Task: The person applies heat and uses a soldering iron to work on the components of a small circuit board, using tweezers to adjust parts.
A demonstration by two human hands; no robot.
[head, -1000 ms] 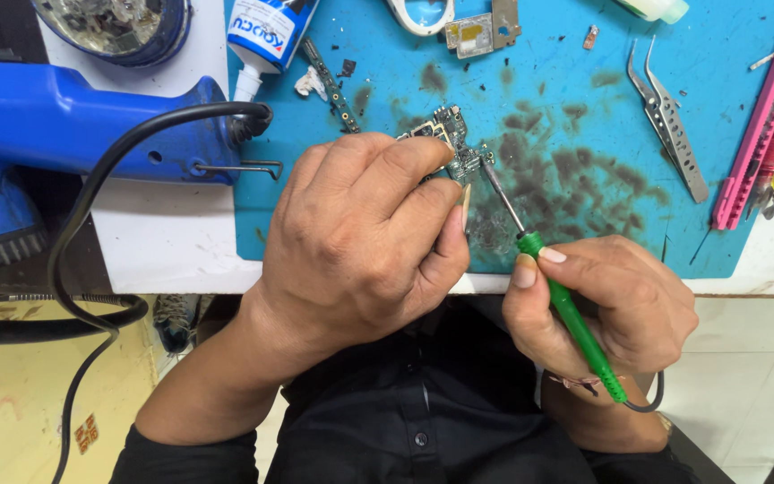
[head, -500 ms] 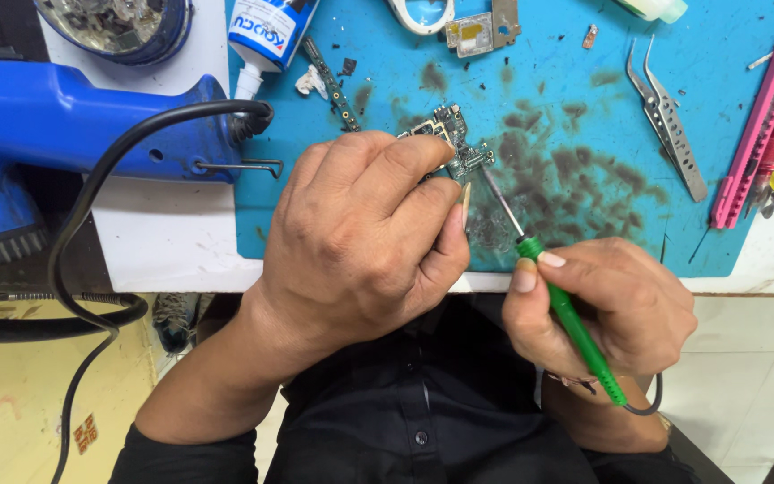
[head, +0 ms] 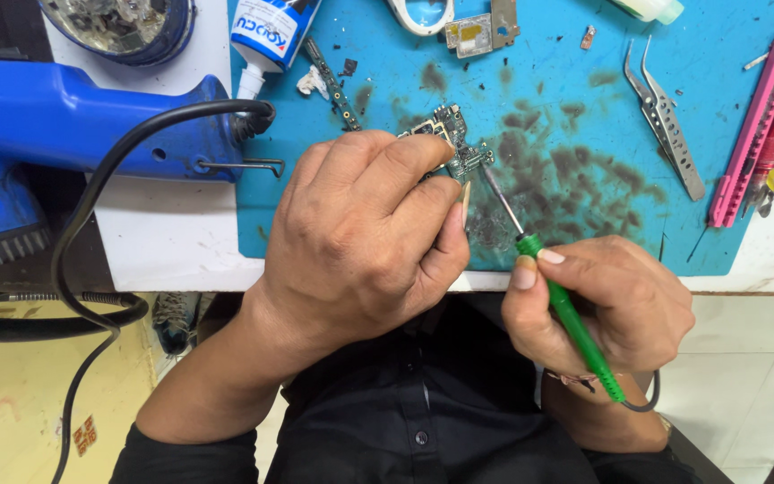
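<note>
Your left hand (head: pixel 365 237) pinches the small circuit board (head: pixel 452 143) at its fingertips, fingers curled tight; your right hand (head: pixel 597 300) wraps closed around the green soldering iron (head: pixel 566 309), tip touching the board just beyond your left thumb. You're mid-soldering; next, steady the tip precisely

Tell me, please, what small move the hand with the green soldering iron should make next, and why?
Probably ease the iron's tip a touch further onto the circuit board. The right hand holds the green soldering iron like a pen, its tip at the board's right edge; actual contact cannot be told. The left hand pins the board on the blue mat, so it looks steady.
</note>
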